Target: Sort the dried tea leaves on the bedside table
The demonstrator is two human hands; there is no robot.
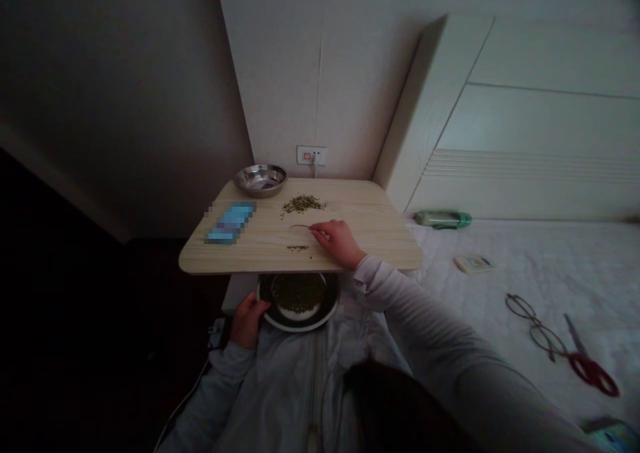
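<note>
My right hand (337,241) pinches a thin, curved, pale piece, possibly a spoon (299,226), over the small wooden table (365,223). Beyond it lies a loose pile of small green beans (303,203), which look like mung beans. A short row of beans (298,247) sits nearer the table's front edge. Below that edge is a dark plate with a white rim (300,328), with many green beans (295,296) in it. My left hand (249,319) grips the plate's left rim, thumb on top. The table hides the plate's far part.
A steel bowl (261,181) stands at the table's back left, with a blurred-out phone-like thing (231,223) in front. On the bed to the right lie a green bottle (443,219), a small pale device (474,263), glasses (535,323) and red-handled scissors (593,373).
</note>
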